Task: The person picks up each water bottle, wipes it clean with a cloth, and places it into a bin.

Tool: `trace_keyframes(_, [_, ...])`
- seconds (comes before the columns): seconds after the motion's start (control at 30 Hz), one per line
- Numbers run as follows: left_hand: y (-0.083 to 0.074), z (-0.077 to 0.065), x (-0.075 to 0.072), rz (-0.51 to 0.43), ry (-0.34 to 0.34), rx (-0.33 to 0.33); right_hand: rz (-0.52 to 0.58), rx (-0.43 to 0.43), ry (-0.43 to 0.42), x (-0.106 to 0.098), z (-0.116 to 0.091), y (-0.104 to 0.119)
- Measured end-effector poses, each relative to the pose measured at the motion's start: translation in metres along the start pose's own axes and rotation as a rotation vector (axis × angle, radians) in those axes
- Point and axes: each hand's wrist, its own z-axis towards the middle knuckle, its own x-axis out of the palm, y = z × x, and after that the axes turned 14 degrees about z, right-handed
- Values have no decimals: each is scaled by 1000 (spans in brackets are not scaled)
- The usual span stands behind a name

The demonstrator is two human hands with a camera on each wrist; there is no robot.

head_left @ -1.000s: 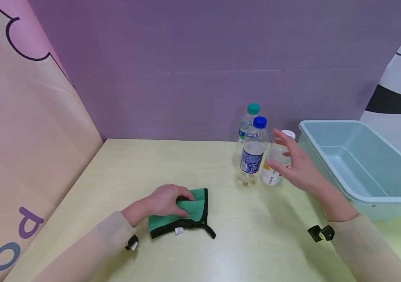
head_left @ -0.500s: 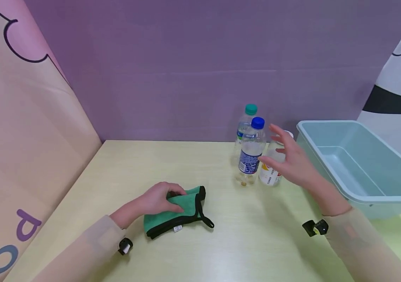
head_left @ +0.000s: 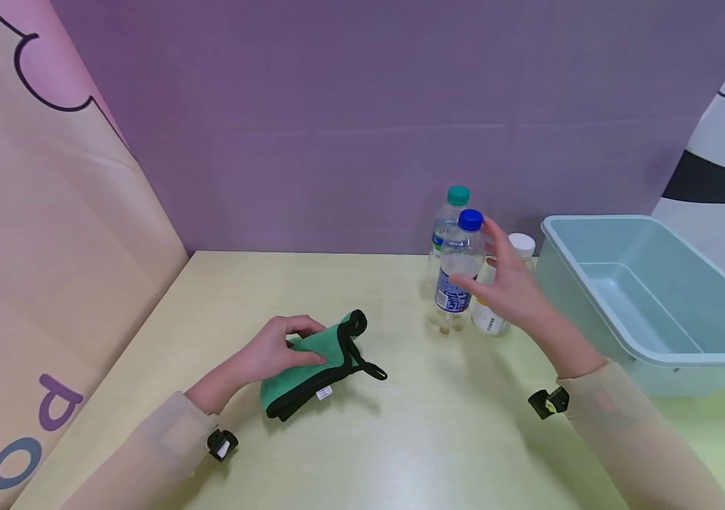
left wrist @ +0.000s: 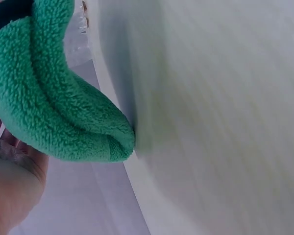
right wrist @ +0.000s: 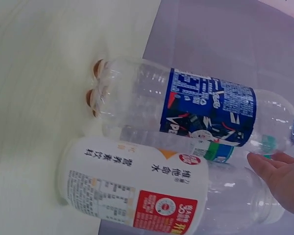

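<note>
Pale wood-grained bench [head_left: 362, 453] bears the work: left hand [head_left: 270, 354] grips the folded green, black-edged fleecy cloth [head_left: 289, 382], right hand [head_left: 507, 287] stands wide with the clear, blue-capped plastic bottle [head_left: 453, 300] just left of it, contact unconfirmed, apparently mid-reach, next requiring closure round it.

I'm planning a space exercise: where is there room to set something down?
Bare table shows behind the green cloth, up to the purple backdrop, and right of the cloth, short of the right sleeve. The blue bin looks bare inside. Crowded: beside the bin, where the blue-capped bottle, green-capped bottle and white-capped bottle cluster, with the right hand near.
</note>
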Motion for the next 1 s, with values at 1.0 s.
trace_keyframes(1.0, [-18, 4, -2, -213, -195, -36, 109, -38, -18, 11, -10, -4])
